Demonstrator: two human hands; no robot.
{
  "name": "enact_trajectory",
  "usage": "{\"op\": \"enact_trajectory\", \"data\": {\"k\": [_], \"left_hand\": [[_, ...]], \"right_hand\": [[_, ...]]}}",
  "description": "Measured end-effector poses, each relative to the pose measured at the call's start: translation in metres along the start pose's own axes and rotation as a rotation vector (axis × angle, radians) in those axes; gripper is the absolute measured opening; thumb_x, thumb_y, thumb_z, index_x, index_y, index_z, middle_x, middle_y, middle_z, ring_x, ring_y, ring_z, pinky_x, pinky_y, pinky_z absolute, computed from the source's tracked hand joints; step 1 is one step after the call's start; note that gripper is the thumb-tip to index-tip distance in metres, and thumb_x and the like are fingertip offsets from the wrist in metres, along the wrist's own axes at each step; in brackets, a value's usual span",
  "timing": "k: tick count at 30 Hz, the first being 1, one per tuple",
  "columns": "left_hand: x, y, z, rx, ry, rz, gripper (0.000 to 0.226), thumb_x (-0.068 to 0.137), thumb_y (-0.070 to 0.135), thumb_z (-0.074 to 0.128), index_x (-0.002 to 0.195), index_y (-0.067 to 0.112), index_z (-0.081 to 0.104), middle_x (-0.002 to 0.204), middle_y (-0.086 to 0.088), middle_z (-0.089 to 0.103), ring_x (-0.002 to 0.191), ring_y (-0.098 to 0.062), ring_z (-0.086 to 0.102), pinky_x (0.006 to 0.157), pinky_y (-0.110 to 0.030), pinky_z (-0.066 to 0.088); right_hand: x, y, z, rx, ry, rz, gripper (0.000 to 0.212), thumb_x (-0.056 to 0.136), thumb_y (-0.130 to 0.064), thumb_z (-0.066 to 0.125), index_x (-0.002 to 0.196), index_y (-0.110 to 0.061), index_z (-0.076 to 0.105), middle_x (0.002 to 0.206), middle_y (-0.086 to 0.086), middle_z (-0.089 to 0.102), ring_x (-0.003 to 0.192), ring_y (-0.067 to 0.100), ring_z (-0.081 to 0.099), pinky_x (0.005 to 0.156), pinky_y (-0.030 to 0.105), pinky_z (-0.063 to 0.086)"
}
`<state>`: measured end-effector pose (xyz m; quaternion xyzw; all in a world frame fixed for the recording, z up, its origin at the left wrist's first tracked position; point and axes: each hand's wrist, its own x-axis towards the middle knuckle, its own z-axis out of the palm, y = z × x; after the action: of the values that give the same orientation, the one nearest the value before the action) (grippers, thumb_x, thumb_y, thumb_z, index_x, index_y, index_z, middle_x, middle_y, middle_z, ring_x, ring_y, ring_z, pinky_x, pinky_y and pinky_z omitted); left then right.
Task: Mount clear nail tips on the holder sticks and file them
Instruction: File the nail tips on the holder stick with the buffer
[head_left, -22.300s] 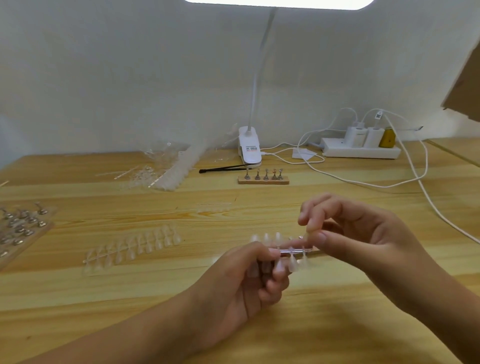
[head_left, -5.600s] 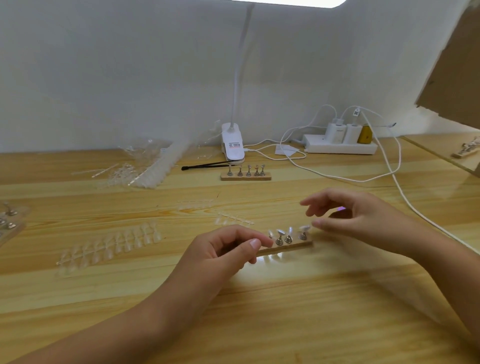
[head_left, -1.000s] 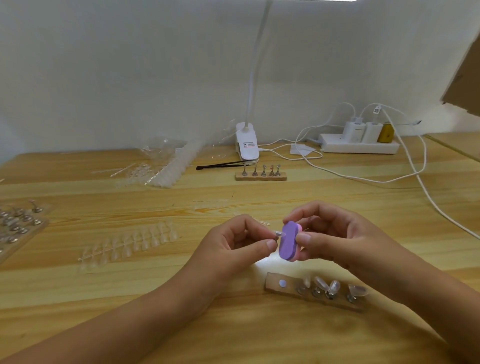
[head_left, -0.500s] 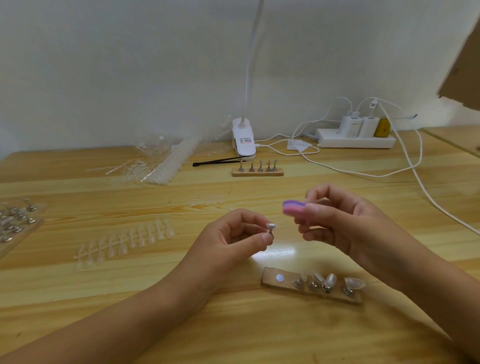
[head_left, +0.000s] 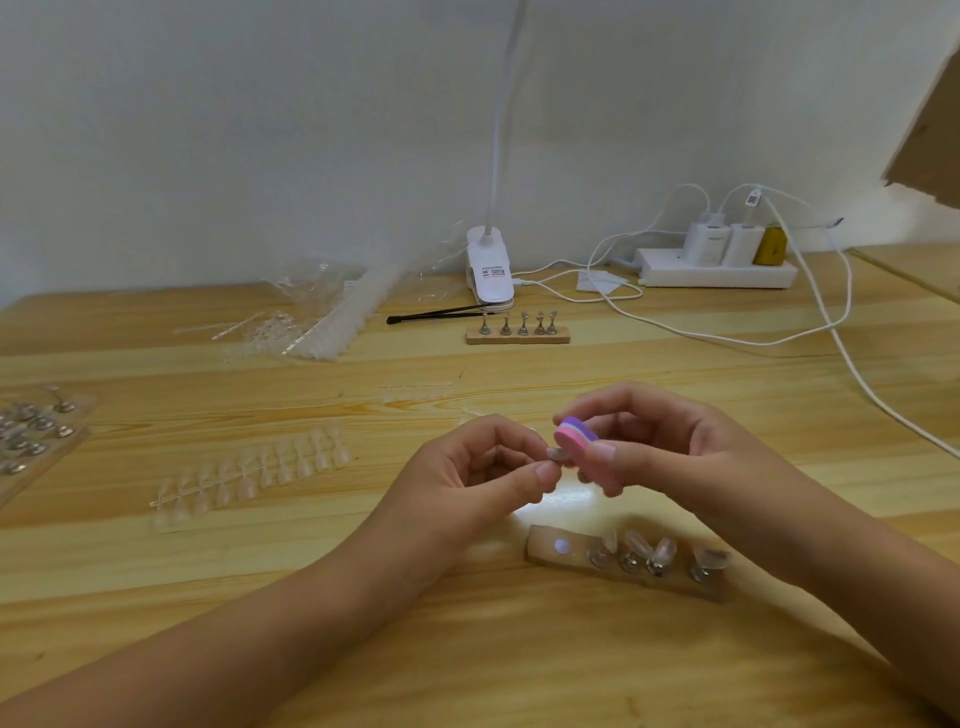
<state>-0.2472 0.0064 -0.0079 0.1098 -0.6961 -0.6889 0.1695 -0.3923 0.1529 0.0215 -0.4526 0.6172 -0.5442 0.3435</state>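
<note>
The left grip (head_left: 483, 467) pinches a tiny holder stick (head_left: 555, 455), the right grip (head_left: 660, 447) clasps the file (head_left: 571, 435) at its tip, and pressing too hard could pop that tip loose!

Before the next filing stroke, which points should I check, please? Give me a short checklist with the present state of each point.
1. Left hand pinches the holder stick: ok.
2. Right hand grips the pink and purple file block: ok.
3. Clear tip seated firmly on that stick: cannot tell, too small to see.
4. Block lies against the tip's edge: cannot tell, they are close but the contact is not clear.
5. Wooden base has one free spot for the stick to return: ok.
6. Four other sticks stand on the base with tips on: ok.
</note>
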Motion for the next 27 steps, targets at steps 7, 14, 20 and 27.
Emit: {"op": "enact_trajectory", "data": {"k": [7,14,20,27], "left_hand": [[0.0008,-0.0003,0.0014,-0.004,-0.003,0.010,0.019,0.075,0.028,0.071,0.089,0.016,0.069,0.081,0.003,0.069,0.078,-0.004,0.064,0.072,-0.013,0.047],[0.0013,-0.0007,0.0008,0.008,0.004,0.016,0.013,0.076,0.027,0.072,0.088,0.021,0.071,0.085,0.000,0.071,0.079,-0.005,0.064,0.072,-0.013,0.048],[0.0006,0.0001,0.0019,0.015,-0.026,0.050,0.004,0.076,0.026,0.073,0.077,0.030,0.072,0.084,0.008,0.073,0.079,-0.003,0.065,0.073,-0.012,0.048],[0.0000,0.0000,0.0013,0.038,-0.024,0.065,0.004,0.076,0.028,0.073,0.076,0.031,0.071,0.083,0.011,0.072,0.077,-0.001,0.063,0.071,-0.012,0.048]], "right_hand": [[0.0011,0.0043,-0.0010,0.109,0.019,0.026,0.021,0.077,-0.025,0.071,0.098,-0.028,0.070,0.088,-0.001,0.071,0.076,0.014,0.069,0.072,0.022,0.055],[0.0021,0.0027,-0.0025,0.070,0.014,0.022,0.017,0.077,-0.027,0.070,0.094,-0.026,0.071,0.086,0.000,0.072,0.074,0.012,0.068,0.071,0.021,0.054],[0.0013,0.0028,-0.0026,0.040,-0.034,0.051,0.020,0.074,-0.034,0.077,0.090,-0.026,0.070,0.082,0.000,0.072,0.070,0.009,0.064,0.069,0.021,0.053],[0.0025,0.0022,-0.0054,0.076,-0.030,0.073,0.015,0.072,-0.034,0.075,0.085,-0.028,0.070,0.078,0.000,0.071,0.067,0.009,0.062,0.069,0.023,0.054]]}}
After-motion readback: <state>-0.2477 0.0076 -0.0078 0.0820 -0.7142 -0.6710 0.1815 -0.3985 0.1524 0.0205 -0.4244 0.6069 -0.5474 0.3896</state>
